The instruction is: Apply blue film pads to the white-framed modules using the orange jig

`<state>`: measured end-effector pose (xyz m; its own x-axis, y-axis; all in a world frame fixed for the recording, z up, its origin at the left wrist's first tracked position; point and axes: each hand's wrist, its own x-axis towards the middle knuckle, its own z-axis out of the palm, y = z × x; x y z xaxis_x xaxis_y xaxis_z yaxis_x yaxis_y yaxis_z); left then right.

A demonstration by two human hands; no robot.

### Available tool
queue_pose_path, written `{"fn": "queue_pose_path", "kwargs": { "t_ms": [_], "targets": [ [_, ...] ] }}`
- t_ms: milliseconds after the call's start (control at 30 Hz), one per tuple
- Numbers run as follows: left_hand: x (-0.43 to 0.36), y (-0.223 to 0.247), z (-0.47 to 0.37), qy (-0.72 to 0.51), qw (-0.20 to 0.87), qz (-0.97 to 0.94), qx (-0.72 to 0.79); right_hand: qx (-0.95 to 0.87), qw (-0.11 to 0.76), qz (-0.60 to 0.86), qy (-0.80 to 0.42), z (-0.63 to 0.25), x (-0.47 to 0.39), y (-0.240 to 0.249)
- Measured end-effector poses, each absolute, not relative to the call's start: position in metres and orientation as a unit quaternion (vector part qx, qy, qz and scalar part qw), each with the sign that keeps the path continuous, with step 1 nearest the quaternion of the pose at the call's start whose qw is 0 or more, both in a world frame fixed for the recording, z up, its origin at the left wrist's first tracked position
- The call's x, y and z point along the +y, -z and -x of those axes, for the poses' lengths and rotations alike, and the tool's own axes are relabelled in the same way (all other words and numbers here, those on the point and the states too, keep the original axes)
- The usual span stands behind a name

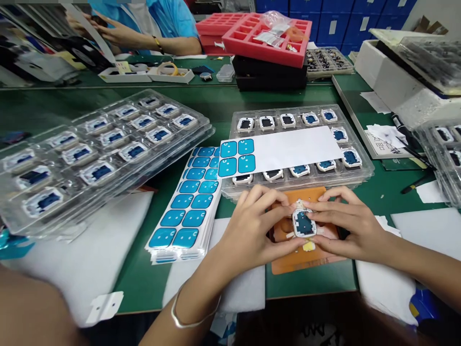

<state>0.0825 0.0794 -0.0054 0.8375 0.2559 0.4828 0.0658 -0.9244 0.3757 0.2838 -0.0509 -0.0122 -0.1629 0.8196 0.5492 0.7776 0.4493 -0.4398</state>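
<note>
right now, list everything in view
held case: one, white and blue, front centre
plate: one, orange, beneath it
sticker sheets: one stack, one loose, blue and white, centre
trays of cases: three stacks, clear, left, centre, right edge
foam sheets: several, white, front
foam box: one, white, rear right
compartment trays: several, red, rear centre
containers: black, count unclear, beneath those
bins: several, blue, rear right
worktops: at least one, green, throughout
co-worker: one, blue sleeve, rear left
left fingers: several, on case
right fingers: several, on case

1. The case sits between my left hand and my right hand, over the board.
2. Sticker sheets lie left of the board.
3. Behind it, a strip lies across a tray.
</note>
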Motion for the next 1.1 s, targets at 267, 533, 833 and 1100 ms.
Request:
{"fn": "queue_pose_path", "kwargs": {
  "t_ms": [267, 533, 833, 1100],
  "targets": [
    [0.074, 0.013, -0.089, -0.333, 0.263, -0.903, 0.071, -0.742, 0.397, 0.537, -0.061, -0.284, -0.048, 0.015],
    [0.07, 0.014, -0.089, -0.321, 0.185, -0.928, 0.043, -0.636, 0.538, 0.475, -0.283, -0.285, -0.048, 0.017],
    [0.076, 0.013, -0.09, -0.423, 0.084, -0.9, 0.069, -0.579, 0.58, 0.477, -0.317, -0.301, -0.045, 0.017],
    [0.131, 0.025, -0.078, -0.417, 0.123, -0.765, 0.476, -0.599, 0.529, 0.581, -0.156, -0.33, -0.032, -0.039]
  ]
}}
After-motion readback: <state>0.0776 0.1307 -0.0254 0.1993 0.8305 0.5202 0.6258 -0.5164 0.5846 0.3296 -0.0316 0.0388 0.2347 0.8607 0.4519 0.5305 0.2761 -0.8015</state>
